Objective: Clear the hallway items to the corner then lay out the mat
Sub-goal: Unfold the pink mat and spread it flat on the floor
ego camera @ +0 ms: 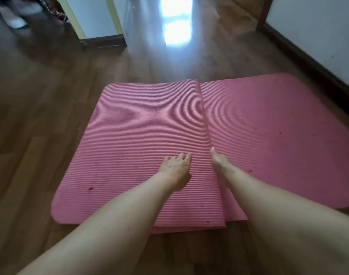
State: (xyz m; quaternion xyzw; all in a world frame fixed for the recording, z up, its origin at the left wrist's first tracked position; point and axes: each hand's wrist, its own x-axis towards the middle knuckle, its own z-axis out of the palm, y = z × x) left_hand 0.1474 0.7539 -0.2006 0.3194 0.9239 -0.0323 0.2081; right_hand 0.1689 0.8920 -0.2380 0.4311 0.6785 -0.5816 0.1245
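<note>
- pink mat (150, 126) folded over on wood floor (31, 116)
- left hand (176, 168) flat on top, fingers spread
- right hand (219, 163) at flap edge, fingers hidden, can't tell grip

Mat (142, 126): 1, pink, 2 layers showing. Grips: 2, i.e. left grip (176, 167) + right grip (219, 161). Bare forearms: 2. White walls (318, 26): 2. Light patches (176, 33) on floor (31, 116): 2.

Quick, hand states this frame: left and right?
Left hand: open, pressing flat on the folded pink foam mat.
Right hand: fingers hidden under the mat's folded edge; cannot tell.
</note>
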